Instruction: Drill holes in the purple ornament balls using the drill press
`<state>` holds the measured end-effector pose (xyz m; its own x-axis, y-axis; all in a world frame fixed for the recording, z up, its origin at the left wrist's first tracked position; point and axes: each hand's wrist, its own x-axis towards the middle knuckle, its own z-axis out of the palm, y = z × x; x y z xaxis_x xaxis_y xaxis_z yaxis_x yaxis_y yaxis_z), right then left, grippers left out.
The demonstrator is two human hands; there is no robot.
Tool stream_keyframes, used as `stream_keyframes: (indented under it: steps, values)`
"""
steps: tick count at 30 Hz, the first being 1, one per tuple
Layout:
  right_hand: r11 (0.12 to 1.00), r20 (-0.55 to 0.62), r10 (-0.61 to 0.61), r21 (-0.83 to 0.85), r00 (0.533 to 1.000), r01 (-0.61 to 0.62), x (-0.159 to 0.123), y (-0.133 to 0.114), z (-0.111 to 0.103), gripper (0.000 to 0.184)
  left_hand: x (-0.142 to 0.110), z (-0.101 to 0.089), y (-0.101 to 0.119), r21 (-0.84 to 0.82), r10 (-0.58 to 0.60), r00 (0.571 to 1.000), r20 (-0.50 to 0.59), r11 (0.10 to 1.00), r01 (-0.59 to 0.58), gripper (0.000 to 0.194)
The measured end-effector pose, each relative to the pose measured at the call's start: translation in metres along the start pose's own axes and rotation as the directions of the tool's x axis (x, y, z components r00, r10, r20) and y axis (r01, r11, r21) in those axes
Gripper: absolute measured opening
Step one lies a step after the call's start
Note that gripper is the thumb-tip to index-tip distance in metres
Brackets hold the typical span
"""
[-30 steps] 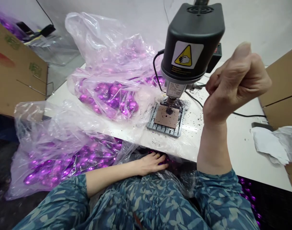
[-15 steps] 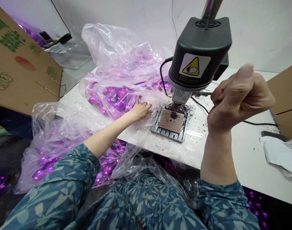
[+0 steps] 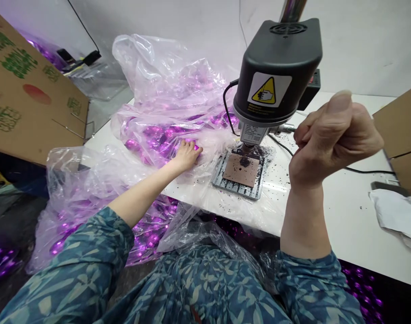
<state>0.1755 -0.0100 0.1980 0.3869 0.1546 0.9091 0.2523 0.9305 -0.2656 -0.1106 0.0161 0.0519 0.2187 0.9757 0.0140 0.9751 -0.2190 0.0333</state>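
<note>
Glossy purple baubles (image 3: 151, 133) lie heaped in a long mound across the white table (image 3: 343, 216), inside a clear plastic bag (image 3: 158, 76). Our left hand (image 3: 187, 155) is nearer, its fingers slightly spread and resting on the film over them. Our right hand (image 3: 333, 139) closes tightly around the thin metal lever (image 3: 283, 129) of a black bench drill press (image 3: 276, 72).

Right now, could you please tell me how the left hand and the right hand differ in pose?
The left hand lies low and open on a clear plastic bag of shiny purple balls, while the right hand is raised, curled around the metal lever of a bench drill press. The left forearm stretches forward; the right stands nearly upright. Both emerge from blue leaf-patterned sleeves.
</note>
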Motion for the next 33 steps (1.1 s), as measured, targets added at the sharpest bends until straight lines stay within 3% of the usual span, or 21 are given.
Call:
stream_keyframes:
  steps: [3,5,6,8,10,11,13,17,19,23,26,30,33]
  values:
    - [1.0,0.028,-0.028,0.004,0.999,0.028,0.0,0.003,-0.003,0.065,-0.005,-0.002,0.01,-0.236,0.026,0.994,-0.103,0.97,-0.05,0.029]
    - [1.0,0.058,-0.027,0.001,0.998,0.027,0.0,0.005,-0.004,0.065,-0.01,-0.005,0.023,-0.559,0.034,0.988,-0.15,0.821,-0.113,0.042]
    - [1.0,0.059,-0.029,-0.003,0.998,0.029,0.0,0.005,-0.005,0.066,-0.012,-0.007,0.031,-0.732,0.025,0.989,-0.143,0.67,-0.122,0.048]
    - [1.0,0.047,-0.02,-0.019,0.999,0.02,0.0,0.004,-0.004,0.066,-0.015,-0.008,0.047,-0.963,0.007,0.999,-0.047,0.266,-0.047,0.053]
    - [0.999,0.025,-0.004,-0.042,1.0,0.005,-0.001,0.002,-0.003,0.067,-0.015,-0.007,0.062,-0.993,0.031,0.996,0.084,-0.078,0.087,0.052]
    - [0.998,0.015,0.004,-0.055,1.0,-0.003,-0.001,0.0,-0.003,0.068,-0.014,-0.006,0.068,-0.973,0.045,0.99,0.131,-0.184,0.137,0.052]
    - [0.996,0.03,0.026,-0.086,0.999,-0.023,-0.002,-0.003,-0.003,0.068,-0.012,-0.003,0.077,-0.939,0.046,0.983,0.179,-0.291,0.185,0.053]
    - [0.988,0.071,0.057,-0.15,0.996,-0.046,-0.004,-0.006,-0.006,0.067,-0.012,0.004,0.084,-0.919,0.024,0.977,0.214,-0.334,0.209,0.052]
    - [0.991,0.076,0.048,-0.13,0.996,-0.038,-0.005,-0.006,-0.008,0.066,-0.013,0.007,0.086,-0.936,0.002,0.978,0.207,-0.291,0.199,0.058]
    - [0.989,0.105,0.048,-0.146,0.993,-0.032,-0.006,-0.005,-0.009,0.063,-0.009,0.017,0.091,-0.991,-0.058,0.994,0.088,-0.108,0.081,0.073]
    - [0.981,0.088,0.061,-0.188,0.994,-0.044,-0.006,-0.005,-0.007,0.064,-0.004,0.025,0.097,-0.995,-0.041,0.999,0.008,-0.096,0.004,0.079]
    - [0.996,0.065,0.025,-0.091,0.998,-0.02,-0.006,-0.006,-0.004,0.065,0.0,0.033,0.104,-0.998,-0.013,1.0,-0.017,-0.059,-0.018,0.079]
    - [0.993,0.069,0.039,-0.113,0.997,-0.032,-0.005,-0.006,-0.004,0.065,0.002,0.036,0.107,-0.999,-0.004,0.999,-0.037,-0.028,-0.037,0.077]
